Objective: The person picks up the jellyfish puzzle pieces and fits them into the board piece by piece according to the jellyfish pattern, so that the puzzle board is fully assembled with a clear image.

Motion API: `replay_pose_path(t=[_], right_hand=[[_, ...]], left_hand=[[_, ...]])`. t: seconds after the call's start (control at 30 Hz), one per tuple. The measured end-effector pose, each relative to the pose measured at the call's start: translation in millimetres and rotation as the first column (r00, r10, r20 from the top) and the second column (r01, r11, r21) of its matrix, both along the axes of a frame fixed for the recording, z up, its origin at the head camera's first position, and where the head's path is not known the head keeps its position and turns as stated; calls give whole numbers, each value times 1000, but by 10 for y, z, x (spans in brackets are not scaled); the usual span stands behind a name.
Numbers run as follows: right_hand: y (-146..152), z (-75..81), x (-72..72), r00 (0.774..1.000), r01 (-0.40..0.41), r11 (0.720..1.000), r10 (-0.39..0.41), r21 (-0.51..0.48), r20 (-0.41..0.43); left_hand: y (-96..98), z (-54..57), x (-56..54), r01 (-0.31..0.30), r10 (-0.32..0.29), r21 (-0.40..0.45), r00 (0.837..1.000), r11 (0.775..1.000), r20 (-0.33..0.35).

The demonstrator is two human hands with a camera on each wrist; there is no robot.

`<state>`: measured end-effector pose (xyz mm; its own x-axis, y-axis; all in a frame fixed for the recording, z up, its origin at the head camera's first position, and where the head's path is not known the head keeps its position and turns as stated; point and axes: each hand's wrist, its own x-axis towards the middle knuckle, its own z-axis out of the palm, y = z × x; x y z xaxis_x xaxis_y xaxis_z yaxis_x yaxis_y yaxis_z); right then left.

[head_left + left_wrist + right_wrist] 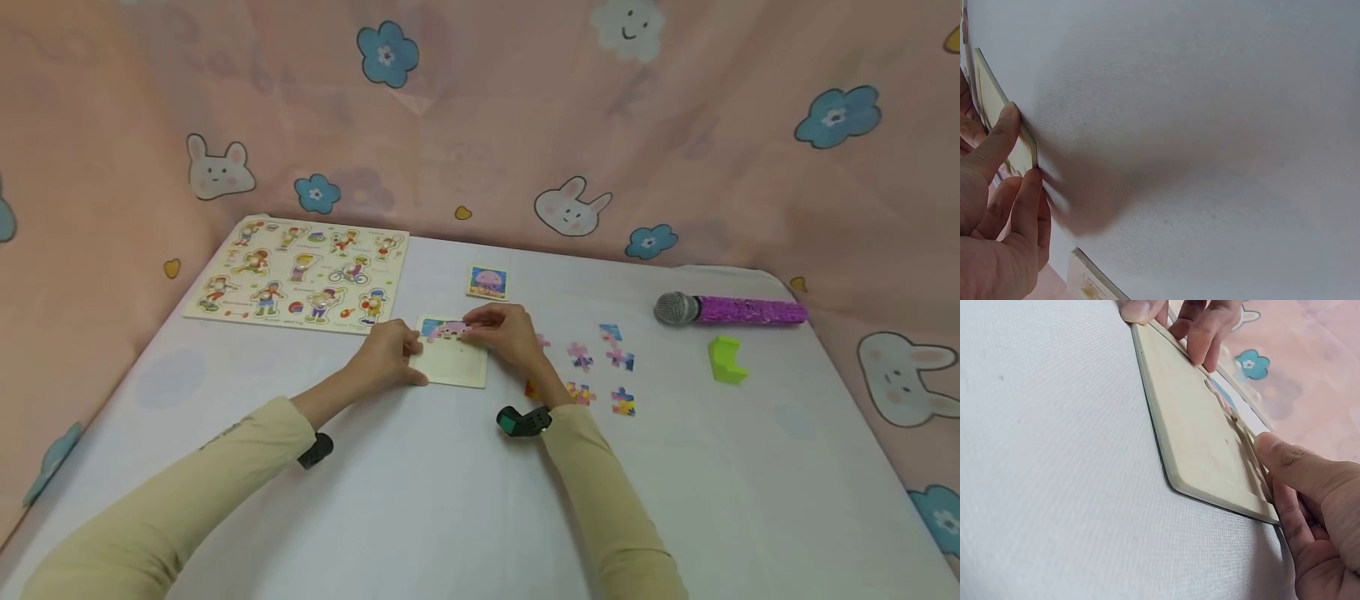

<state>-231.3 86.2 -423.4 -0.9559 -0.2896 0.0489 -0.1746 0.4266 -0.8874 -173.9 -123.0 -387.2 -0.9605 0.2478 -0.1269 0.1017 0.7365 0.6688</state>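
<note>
Your left grip (386,354) holds the left edge of the small puzzle board (453,367), thumb near the lower corner and fingers farther up that side. Your right grip (510,333) is closed at the upper right corner, its thumb over the end of the row of pink and blue pieces (450,329); whether a piece is pinched there too, you cannot tell. So the board lies on the tabletop (405,500) directly between your grips, its bare part toward you. Loose pieces (580,356) lie near your right grip, to its right.
</note>
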Motion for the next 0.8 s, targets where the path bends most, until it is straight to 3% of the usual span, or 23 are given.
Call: replay_pose_path(t=[0.3, 0.8], right_hand=[[-30, 54, 4, 1000, -2, 999, 2, 38, -12], [-78, 99, -29, 996, -48, 986, 58, 162, -60]], left_hand=[[-12, 2, 4, 12, -12, 2, 999, 1000, -41], [6, 1, 3, 18, -18, 1, 999, 1000, -40]])
